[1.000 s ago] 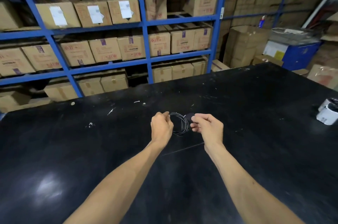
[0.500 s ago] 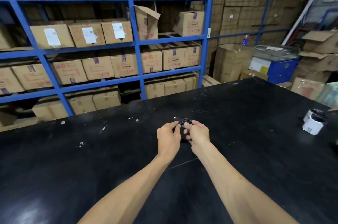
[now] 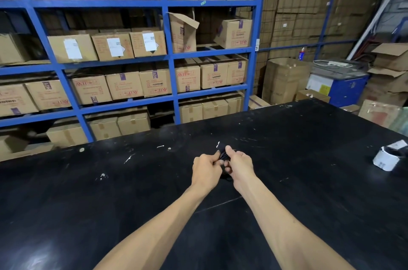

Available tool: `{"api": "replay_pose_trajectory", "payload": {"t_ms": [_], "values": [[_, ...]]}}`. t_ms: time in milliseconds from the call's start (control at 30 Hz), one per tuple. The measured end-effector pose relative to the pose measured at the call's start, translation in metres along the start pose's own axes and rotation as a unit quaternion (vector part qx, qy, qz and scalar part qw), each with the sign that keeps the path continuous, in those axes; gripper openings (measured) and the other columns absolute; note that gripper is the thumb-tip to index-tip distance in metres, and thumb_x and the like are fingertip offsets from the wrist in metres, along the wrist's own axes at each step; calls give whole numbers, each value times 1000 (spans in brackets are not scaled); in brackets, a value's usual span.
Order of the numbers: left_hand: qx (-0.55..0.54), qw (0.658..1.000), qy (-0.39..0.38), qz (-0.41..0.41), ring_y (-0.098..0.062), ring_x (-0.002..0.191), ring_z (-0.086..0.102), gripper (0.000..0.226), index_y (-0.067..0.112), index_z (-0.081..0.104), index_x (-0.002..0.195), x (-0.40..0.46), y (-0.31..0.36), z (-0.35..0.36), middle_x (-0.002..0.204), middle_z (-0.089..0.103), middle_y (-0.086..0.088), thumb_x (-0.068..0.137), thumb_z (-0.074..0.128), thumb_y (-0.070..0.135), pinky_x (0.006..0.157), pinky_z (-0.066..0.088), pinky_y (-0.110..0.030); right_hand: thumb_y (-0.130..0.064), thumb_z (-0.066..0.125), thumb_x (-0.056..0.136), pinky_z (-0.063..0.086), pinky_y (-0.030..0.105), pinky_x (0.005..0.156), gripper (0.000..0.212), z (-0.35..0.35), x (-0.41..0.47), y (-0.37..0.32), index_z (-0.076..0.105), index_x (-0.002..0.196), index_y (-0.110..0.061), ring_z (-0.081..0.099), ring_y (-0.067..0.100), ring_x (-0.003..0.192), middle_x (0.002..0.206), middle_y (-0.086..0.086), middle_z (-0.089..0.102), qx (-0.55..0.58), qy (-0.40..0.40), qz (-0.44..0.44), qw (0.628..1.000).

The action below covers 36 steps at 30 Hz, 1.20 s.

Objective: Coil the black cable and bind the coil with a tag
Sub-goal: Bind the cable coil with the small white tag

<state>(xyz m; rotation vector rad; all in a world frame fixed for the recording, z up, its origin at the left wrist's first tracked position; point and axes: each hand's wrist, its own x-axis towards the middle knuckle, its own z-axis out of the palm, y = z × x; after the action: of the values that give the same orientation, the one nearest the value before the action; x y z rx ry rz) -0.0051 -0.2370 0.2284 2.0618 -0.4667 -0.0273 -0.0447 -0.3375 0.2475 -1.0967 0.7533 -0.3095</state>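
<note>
The black cable [image 3: 223,155] is squeezed into a small tight coil between my two hands, just above the black table [image 3: 110,203]. My left hand [image 3: 206,171] pinches the coil's left side with fingers closed. My right hand [image 3: 240,166] grips the right side, thumb up over the top. A small white tip [image 3: 218,144] sticks up at the coil's far end; whether it is the tag I cannot tell. Most of the coil is hidden by my fingers.
A roll of white labels [image 3: 386,158] lies at the table's right edge. Blue shelving [image 3: 170,75] full of cardboard boxes stands behind the far table edge. More cartons and a blue bin [image 3: 344,86] are stacked at the back right.
My hands have come together, pressing the wide open loop of cable into a small tight bundle. The camera has tilted up, showing more shelving.
</note>
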Motion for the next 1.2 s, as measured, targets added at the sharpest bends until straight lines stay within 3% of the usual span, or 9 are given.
{"api": "replay_pose_trajectory", "payload": {"t_ms": [200, 400, 500, 633, 767, 867, 933, 1067, 1200], "values": [[52, 999, 6, 16, -18, 105, 68, 37, 20, 68, 125, 7, -8, -3, 110, 75, -4, 92, 55, 9, 82, 50, -21, 10, 43, 98, 53, 28, 59, 16, -10, -1, -13, 58, 99, 7, 64, 22, 66, 78, 19, 65, 6, -54, 27, 998], [148, 987, 6, 69, -22, 98, 69, 38, 26, 68, 126, 7, -18, 0, 105, 76, -2, 92, 54, 14, 73, 47, -25, 12, 71, 87, 66, 38, 76, 19, -15, 10, -13, 63, 100, 0, 79, 33, 71, 92, 22, 76, -131, -5, -40, 991], [253, 959, -9, 128, -29, 87, 65, 49, 31, 62, 132, 9, -22, -3, 96, 70, 0, 90, 49, 10, 68, 44, -31, 14, 68, 88, 65, 38, 79, 19, -17, 12, -19, 63, 102, 2, 79, 32, 73, 92, 24, 74, -138, -37, -31, 989], [360, 910, -35, 202, -32, 93, 65, 60, 31, 50, 143, 11, -29, -9, 115, 64, 0, 88, 44, 7, 67, 39, -32, 10, 55, 94, 65, 37, 78, 15, -18, 10, -26, 62, 107, 11, 79, 35, 78, 92, 32, 72, -126, -87, 3, 988], [342, 892, -26, 294, -32, 59, 66, 51, 23, 71, 118, 0, -38, -9, 91, 68, -4, 75, 49, 8, 46, 36, -28, -20, 71, 95, 66, 35, 71, 37, -23, 11, -25, 60, 114, 9, 80, 35, 78, 101, 34, 71, -188, -110, 42, 975], [350, 883, -28, 311, -25, 47, 61, 52, 22, 74, 110, -4, -44, -4, 80, 67, -1, 64, 58, 4, 39, 31, -22, -8, 78, 89, 65, 30, 68, 29, -28, 13, -18, 65, 107, 11, 78, 25, 75, 97, 27, 74, -211, -109, 39, 971], [323, 899, -34, 296, -25, 59, 66, 48, 23, 72, 117, -3, -46, -4, 89, 70, 0, 74, 63, 4, 42, 44, -27, 6, 72, 89, 61, 27, 65, 9, -29, 9, -15, 64, 95, 5, 71, 23, 72, 91, 25, 74, -208, -115, 39, 970], [138, 977, -31, 157, -20, 93, 69, 33, 15, 69, 123, -1, -39, -7, 103, 75, -1, 91, 64, 23, 84, 53, -33, 13, 69, 87, 46, 25, 55, 32, -25, 7, -14, 47, 94, -9, 62, 19, 64, 81, 18, 67, -178, -77, -2, 981], [-35, 997, -70, -21, -14, 81, 74, 29, 11, 74, 113, 7, -26, -12, 94, 78, -4, 85, 74, 15, 75, 53, -14, -11, 74, 92, 59, 31, 61, 38, -23, 8, -9, 47, 119, -5, 71, 20, 64, 80, 14, 77, -237, -58, -72, 967]]}}
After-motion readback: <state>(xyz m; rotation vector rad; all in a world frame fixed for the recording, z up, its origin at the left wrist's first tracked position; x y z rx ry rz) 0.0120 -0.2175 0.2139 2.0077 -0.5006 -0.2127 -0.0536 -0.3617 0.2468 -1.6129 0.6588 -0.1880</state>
